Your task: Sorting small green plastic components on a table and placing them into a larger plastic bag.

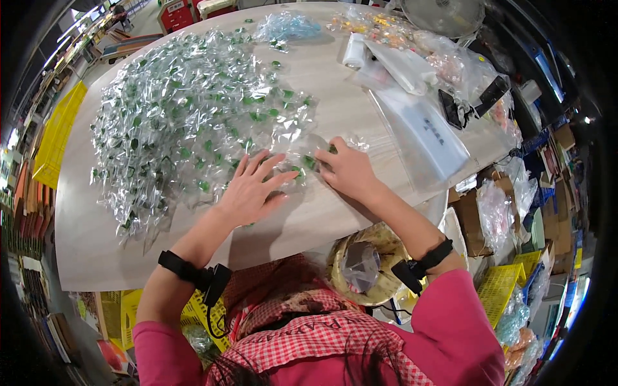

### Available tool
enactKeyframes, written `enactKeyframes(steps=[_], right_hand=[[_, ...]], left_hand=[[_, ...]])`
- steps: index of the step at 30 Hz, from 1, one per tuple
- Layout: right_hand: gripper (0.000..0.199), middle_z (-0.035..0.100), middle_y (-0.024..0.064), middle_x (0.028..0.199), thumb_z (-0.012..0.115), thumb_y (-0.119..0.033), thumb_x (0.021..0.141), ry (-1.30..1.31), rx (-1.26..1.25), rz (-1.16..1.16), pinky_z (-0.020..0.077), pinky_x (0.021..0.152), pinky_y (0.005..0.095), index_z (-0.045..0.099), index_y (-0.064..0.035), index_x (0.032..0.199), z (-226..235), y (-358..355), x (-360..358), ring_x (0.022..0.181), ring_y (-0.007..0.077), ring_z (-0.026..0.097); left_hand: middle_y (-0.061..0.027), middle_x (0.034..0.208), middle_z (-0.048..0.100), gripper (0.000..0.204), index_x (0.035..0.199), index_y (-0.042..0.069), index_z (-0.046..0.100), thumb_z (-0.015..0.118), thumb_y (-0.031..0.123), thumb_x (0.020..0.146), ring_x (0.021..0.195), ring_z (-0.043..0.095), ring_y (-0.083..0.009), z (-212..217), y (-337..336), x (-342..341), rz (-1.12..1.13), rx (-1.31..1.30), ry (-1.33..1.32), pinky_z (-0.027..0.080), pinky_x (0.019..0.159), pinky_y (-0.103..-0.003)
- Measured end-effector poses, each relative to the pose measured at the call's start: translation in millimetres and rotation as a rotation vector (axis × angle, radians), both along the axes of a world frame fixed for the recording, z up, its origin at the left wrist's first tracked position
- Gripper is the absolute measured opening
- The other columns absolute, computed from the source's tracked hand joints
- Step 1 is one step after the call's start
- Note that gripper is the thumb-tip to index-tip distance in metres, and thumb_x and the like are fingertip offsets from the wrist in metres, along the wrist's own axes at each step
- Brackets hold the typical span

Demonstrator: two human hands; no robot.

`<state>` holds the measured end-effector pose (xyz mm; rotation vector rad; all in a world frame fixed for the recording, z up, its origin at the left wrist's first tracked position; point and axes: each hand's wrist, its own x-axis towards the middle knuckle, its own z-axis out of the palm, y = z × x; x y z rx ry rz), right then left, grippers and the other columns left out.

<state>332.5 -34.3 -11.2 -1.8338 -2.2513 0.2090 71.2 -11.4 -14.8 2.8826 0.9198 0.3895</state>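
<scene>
A wide heap of small clear plastic packets (187, 103), each with a green piece inside, spreads over the left half of the table (270, 241). My left hand (252, 192) lies at the heap's near edge, palm down, fingers stretched and apart over a few packets. My right hand (349, 171) is just to its right, its fingers curled and pinching at a small clear packet with a green bit, partly hidden by the fingers. Another green-and-clear packet (309, 162) rests between the two hands.
Flat clear bags (421, 138) are stacked to the right, with a phone (449, 108) beyond them. Orange and yellow wrapped pieces (376, 29) and a bluish plastic bundle (288, 27) lie at the back. Below the table edge stands a round bin (351, 283). A yellow crate (58, 138) is at left.
</scene>
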Motion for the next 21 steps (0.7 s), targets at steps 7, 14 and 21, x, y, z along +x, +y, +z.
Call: enactKeyframes(steps=[7,14,21], right_hand=[[0.031,0.058,0.0076,0.107,0.067,-0.02,0.08,0.121,0.187,0.042,0.0537,0.068,0.0397,0.064,-0.0206,0.111,-5.2,-24.9,23.7,0.081,0.0277,0.065],[0.025,0.067,0.0023,0.095,0.058,-0.012,0.088,0.884,-0.37,-0.131,0.0496,0.053,0.0271,0.064,-0.0128,0.112,57.6,-58.8,39.1,0.064,0.0132,0.063],[0.039,0.067,0.0062,0.103,0.068,-0.014,0.085,0.746,-0.844,0.177,0.0545,0.078,0.0331,0.059,-0.0034,0.122,38.2,-137.5,90.0,0.095,0.0202,0.067]], left_hand=[[-0.0107,0.148,0.039,0.049,0.137,0.026,0.051,0.062,0.03,0.089,0.138,0.031,-0.0369,0.3,-0.1,-0.6,-0.016,-0.028,-0.062,0.025,0.115,-0.052],[-0.0111,0.147,0.039,0.045,0.137,0.024,0.052,0.059,0.032,0.092,0.138,0.032,-0.0376,-10.1,4.3,3.4,-0.068,-0.083,-0.124,0.026,0.114,-0.052],[-0.0127,0.145,0.042,0.041,0.137,0.014,0.05,0.048,0.029,0.099,0.136,0.037,-0.0351,7.6,13.5,35.8,-0.195,-0.61,-0.556,0.029,0.113,-0.043]])
